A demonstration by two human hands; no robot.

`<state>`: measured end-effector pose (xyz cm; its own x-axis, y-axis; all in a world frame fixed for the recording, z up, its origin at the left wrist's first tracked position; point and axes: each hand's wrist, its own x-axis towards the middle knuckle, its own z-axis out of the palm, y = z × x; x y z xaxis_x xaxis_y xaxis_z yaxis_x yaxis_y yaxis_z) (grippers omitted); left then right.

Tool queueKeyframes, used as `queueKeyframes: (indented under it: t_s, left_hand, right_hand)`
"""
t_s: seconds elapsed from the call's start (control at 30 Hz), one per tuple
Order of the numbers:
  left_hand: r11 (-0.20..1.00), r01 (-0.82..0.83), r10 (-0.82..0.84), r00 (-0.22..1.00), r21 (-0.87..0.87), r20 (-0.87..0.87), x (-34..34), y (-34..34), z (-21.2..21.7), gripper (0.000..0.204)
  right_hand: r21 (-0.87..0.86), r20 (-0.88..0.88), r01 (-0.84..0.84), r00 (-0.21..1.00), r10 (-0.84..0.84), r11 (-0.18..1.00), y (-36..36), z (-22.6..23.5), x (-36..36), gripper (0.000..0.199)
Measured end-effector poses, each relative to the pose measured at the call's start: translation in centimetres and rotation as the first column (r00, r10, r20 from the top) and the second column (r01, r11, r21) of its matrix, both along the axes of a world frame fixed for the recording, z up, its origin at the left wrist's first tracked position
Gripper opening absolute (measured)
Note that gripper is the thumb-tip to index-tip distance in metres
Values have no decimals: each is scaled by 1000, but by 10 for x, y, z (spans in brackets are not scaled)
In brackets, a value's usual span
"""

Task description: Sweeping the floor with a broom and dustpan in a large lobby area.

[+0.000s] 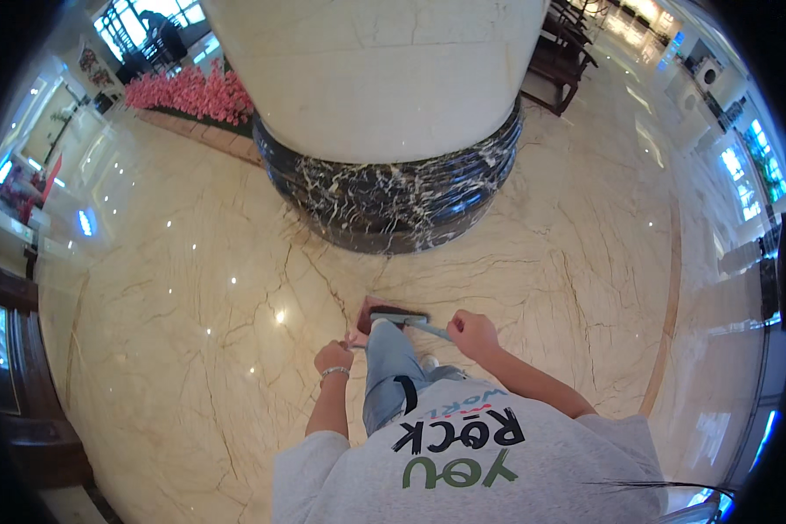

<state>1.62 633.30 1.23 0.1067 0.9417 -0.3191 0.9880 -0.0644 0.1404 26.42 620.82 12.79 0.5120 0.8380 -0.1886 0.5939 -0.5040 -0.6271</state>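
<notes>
Head view looks straight down on a person standing on a glossy beige marble floor (192, 288), close before a big round column (384, 79) whose black veined base (393, 196) curves just beyond the feet. The right hand (473, 333) is closed round the grey handle (424, 326) of a broom, which slants left and slightly away from it to the dark brush head (398, 312); the grip sits low on the shaft, which I judge gives short, controlled strokes near the feet. The left hand (333, 356) is a loose fist with a bracelet at the wrist, and it seems to grip the near edge of a pink dustpan (368, 314), though the contact is too small to tell for sure. The dustpan lies flat on the floor just left of the brush head, touching or nearly touching it, mouth towards the bristles, presumably so sweepings go straight in. The two hands are apart, with the person's jeans leg (389, 371) between them and a grey printed shirt (472, 454) below. Counting: one broom, one dustpan, two hands, one column. Far left runs a bed of pink flowers (192, 92); far right stand dark wooden chairs (563, 61), too blurred to count. Bright windows ring the rim.
</notes>
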Motion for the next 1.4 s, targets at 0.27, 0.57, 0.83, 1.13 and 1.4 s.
queueKeyframes:
  t_s: [0.27,0.57,0.83,1.13,1.4]
  left_hand:
    - [999,29,-29,999,21,-25,-4,-1,-6,46]
    - [987,84,-78,996,-136,50,7,4,5,49]
    - [940,239,-242,970,-243,20,20,-6,-40,54]
    - [920,149,-138,989,-362,56,-1,3,-63,49]
    - [931,252,-209,961,-264,181,-12,16,-82,46]
  right_hand:
    - [-67,21,44,999,-42,997,6,-7,11,22]
    - [-36,-3,84,996,-84,996,-12,-13,22,22]
    - [-48,-24,102,994,-103,994,-37,-16,33,22]
    - [-2,-46,98,994,-98,995,-59,-21,27,22]
    - [31,-84,98,992,-95,995,-68,-26,20,20]
